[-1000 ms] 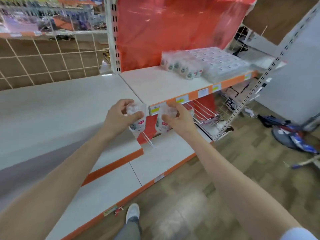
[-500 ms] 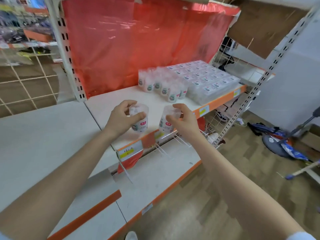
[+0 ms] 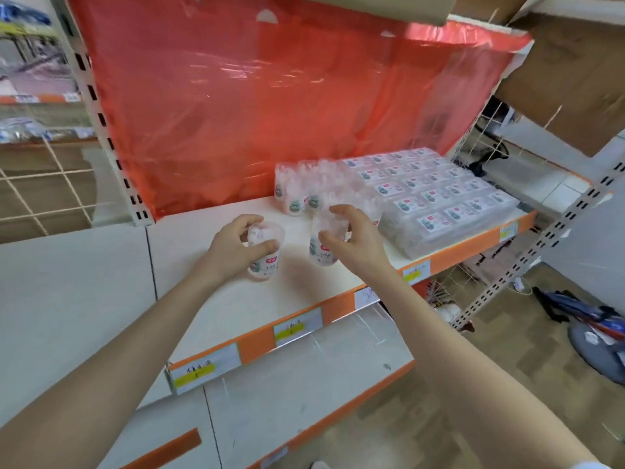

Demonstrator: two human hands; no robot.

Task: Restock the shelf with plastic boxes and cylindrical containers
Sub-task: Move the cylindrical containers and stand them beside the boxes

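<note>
- Left grip point(image 3: 233, 247) clamped round a clear cylindrical container point(image 3: 264, 252) with a red-and-green label, standing on the shelf point(image 3: 304, 292).
- Right grip point(image 3: 355, 238) curled round a second container point(image 3: 323, 247).

A clear cylindrical container point(image 3: 265, 253) was gripped by the left hand point(image 3: 233, 246), on or just over the white shelf point(image 3: 216, 299). A second container point(image 3: 321, 250) was held in the right hand point(image 3: 358, 243). Blurred similar containers point(image 3: 294, 198) were seen just beyond the right hand, and flat plastic boxes point(image 3: 439, 198) to its right.

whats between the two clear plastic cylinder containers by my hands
Only bare white shelf board separates the left-hand container from the right-hand container, seen in the head view.
</note>
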